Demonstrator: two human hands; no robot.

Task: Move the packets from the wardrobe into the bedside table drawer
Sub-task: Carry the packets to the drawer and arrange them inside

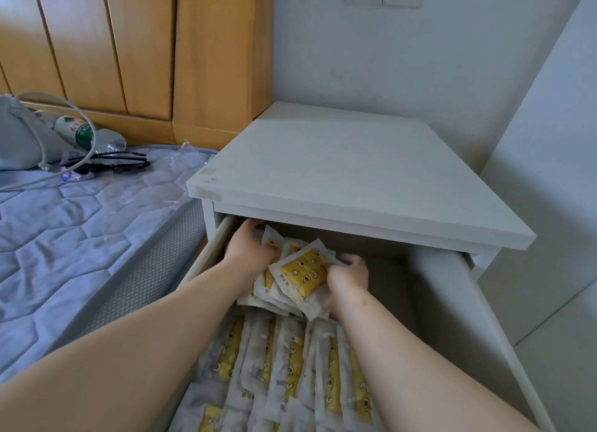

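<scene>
The white bedside table [349,179] has its top drawer [452,302] pulled out. Both my hands reach into it and hold a bundle of white-and-yellow packets [302,275] between them, near the drawer's back. My left hand [250,249] grips the bundle's left side, fingers curled over its far edge. My right hand [350,275] grips its right side. Rows of the same packets [290,367] lie packed in the front left of the drawer, under my forearms. The wardrobe is out of view.
A bed with a quilted lilac mattress [71,224] stands left of the table, against a wooden headboard [129,43]. On the bed lie a grey bag [19,137], a plastic bottle [80,134], cables and black glasses [113,163]. The drawer's right part shows bare bottom.
</scene>
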